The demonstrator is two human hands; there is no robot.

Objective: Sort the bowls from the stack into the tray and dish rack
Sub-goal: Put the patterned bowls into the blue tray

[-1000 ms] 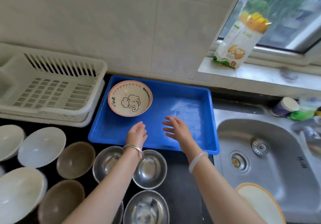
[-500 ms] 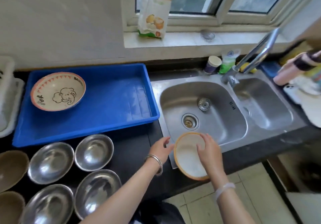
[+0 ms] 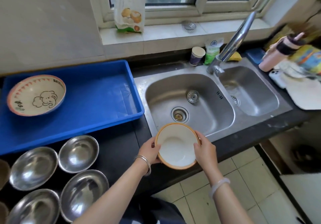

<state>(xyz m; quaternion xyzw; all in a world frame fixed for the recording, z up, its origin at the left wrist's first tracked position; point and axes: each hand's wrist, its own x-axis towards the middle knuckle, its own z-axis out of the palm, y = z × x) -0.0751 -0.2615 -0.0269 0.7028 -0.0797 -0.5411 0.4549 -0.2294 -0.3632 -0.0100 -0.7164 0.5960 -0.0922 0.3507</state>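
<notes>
A white bowl with an orange rim is at the front edge of the sink, held from both sides. My left hand grips its left rim and my right hand grips its right rim. A second rim shows just behind it, so it may sit on another bowl. The blue tray lies to the left on the black counter and holds one elephant-patterned bowl at its left end. Several steel bowls stand on the counter in front of the tray. The dish rack is out of view.
The double steel sink fills the middle, with its tap arching over the divider. A paper cup and green packet sit behind it. A flour bag stands on the windowsill. Bottles, a phone and a board crowd the right counter.
My view swung right from the tray and rack to the sink. Both hands left the tray, took hold of the orange-rimmed bowl, and now hold it slightly higher and more level.
</notes>
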